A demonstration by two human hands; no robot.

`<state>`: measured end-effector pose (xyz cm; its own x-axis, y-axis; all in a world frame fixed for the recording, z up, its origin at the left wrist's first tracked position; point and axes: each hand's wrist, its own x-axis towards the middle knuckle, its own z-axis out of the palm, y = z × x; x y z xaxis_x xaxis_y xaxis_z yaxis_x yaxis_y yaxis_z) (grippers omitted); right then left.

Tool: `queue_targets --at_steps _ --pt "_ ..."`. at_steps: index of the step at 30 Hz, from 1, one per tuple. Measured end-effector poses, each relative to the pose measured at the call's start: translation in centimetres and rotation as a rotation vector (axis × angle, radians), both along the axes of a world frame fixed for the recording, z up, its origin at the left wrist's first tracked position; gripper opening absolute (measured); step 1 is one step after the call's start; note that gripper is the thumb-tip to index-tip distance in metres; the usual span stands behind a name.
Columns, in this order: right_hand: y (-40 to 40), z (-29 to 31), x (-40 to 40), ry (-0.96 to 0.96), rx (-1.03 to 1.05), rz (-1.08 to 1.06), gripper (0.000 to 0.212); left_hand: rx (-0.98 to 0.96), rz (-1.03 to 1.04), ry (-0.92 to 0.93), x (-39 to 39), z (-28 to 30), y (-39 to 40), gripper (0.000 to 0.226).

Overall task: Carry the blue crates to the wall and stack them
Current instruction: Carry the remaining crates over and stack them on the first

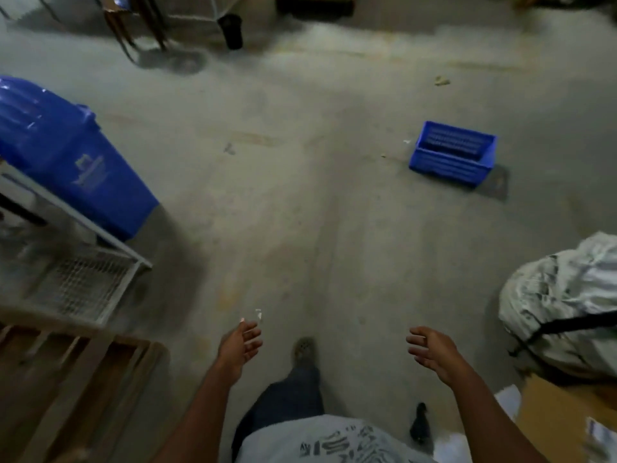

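One blue crate (453, 153) sits on the concrete floor ahead and to the right, its open top showing a ribbed bottom. My left hand (241, 344) and my right hand (430, 350) are held out low in front of me, both empty with fingers loosely spread. The crate lies well beyond both hands, nearer to the right one. My leg and shoe (303, 350) show between the hands.
A large blue bin (71, 158) stands at the left behind a white wire rack (83, 282). A wooden pallet (76, 379) lies at lower left. A white sack (564, 305) and cardboard (564, 416) are at the right. Chair legs and a dark cup (232, 31) are far ahead.
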<state>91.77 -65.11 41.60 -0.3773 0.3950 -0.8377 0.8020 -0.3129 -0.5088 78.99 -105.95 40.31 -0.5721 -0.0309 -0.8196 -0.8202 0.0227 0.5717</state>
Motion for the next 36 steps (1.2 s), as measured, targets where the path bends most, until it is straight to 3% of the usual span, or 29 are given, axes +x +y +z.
queue_targets --at_steps 5,17,25,36 --pt "2.0 -0.5 -3.4 -0.004 -0.038 -0.262 0.034 -0.007 -0.162 0.019 -11.6 2.1 5.7 0.037" --pt "7.0 -0.9 -12.3 -0.075 -0.056 -0.521 0.033 -0.059 -0.512 0.022 -33.2 1.9 17.4 0.042" --pt "17.4 -3.6 -21.7 -0.122 -0.095 -0.558 0.033 -0.053 -0.453 0.026 -44.0 0.7 28.3 0.041" --pt "37.0 -2.7 -38.0 -0.139 -0.081 -0.490 0.027 -0.115 -0.397 -0.076 -56.3 -0.8 43.1 0.043"
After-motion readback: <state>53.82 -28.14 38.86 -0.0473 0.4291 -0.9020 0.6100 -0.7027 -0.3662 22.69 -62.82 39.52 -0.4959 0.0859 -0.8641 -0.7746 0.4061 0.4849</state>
